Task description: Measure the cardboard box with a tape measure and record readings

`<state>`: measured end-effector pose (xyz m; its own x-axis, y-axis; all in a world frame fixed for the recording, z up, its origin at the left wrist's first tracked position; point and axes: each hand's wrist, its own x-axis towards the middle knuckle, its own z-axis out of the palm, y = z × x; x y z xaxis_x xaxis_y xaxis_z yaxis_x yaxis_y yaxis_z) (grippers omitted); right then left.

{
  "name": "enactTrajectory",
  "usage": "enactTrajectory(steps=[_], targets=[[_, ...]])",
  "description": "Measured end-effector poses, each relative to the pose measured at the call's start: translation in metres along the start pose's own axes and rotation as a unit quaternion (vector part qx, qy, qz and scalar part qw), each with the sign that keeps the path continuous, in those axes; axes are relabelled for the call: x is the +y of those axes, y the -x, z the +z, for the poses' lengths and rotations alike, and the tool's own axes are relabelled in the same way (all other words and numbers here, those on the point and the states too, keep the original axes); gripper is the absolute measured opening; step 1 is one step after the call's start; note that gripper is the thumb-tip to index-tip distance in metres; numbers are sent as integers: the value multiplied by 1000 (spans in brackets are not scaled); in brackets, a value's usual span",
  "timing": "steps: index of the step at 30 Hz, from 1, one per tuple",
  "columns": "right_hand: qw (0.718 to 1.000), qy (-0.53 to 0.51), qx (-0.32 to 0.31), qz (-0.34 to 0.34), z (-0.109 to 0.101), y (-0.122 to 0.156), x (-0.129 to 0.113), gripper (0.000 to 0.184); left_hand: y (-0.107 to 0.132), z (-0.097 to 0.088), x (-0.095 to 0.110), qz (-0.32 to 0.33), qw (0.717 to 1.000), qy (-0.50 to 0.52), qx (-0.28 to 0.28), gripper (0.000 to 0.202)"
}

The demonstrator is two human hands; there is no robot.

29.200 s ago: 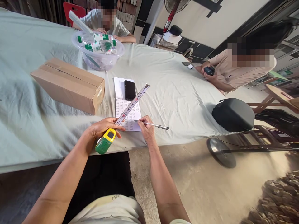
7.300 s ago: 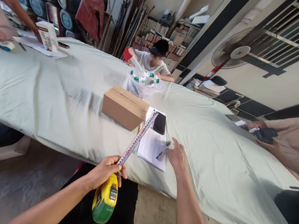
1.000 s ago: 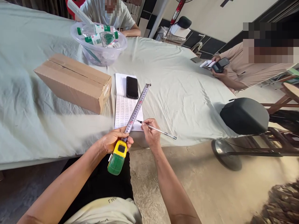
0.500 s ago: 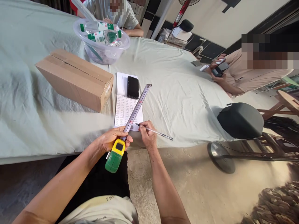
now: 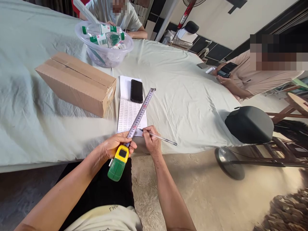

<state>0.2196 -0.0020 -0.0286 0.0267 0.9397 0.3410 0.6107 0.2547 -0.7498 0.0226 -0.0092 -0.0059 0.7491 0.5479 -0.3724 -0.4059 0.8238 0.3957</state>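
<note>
My left hand [image 5: 115, 145] grips a green and yellow tape measure [image 5: 118, 162] at the table's near edge. Its blade [image 5: 141, 111] is pulled out and lies diagonally across a printed paper sheet [image 5: 130, 114]. My right hand [image 5: 151, 140] pinches a thin silver pen [image 5: 158, 137], with the tip touching the sheet's lower right corner beside the blade. A black phone [image 5: 136, 90] rests on the top of the sheet. A closed cardboard box [image 5: 77, 82] sits just left of the paper.
A clear plastic bowl [image 5: 106, 55] with bottles stands behind the box. One person sits at the far end; another at the right holds a phone [image 5: 225, 69]. A black stool [image 5: 250, 123] and a fan base [image 5: 228, 162] stand right of the table's cloth [image 5: 187, 96].
In the last second the view shifted slightly. Both hands stay on the tape measure and pen; the pen tip has edged closer to the blade on the sheet.
</note>
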Motion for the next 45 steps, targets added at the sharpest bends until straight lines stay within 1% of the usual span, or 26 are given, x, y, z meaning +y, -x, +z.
enactTrajectory(steps=[3,6,11,17,28,32,34,38,42,45], targets=[[999,-37,24,19,-1,0,1,14,0,1,0,-1,1000,1,8,23],[999,-32,35,22,-2,1,1,14,0,3,0,3,1000,-3,15,21],[999,-12,24,19,-2,-1,1,12,1,7,2,-4,1000,-3,25,29],[1000,-10,7,14,-2,-1,0,12,0,6,2,-9,1000,-4,23,30],[1000,7,5,13,-2,-1,0,14,0,6,1,-2,1000,-2,23,33],[1000,14,1,7,-2,-1,-1,14,0,6,1,0,1000,-1,15,36],[1000,10,11,9,-2,0,-1,15,0,5,2,-2,1000,-3,9,36],[999,-3,42,23,-2,1,0,14,0,5,2,-5,1000,0,5,33],[999,-9,38,22,-1,1,1,14,0,6,2,-2,1000,1,15,23],[999,-15,32,23,-1,0,1,13,1,7,2,-7,1000,-4,14,24]])
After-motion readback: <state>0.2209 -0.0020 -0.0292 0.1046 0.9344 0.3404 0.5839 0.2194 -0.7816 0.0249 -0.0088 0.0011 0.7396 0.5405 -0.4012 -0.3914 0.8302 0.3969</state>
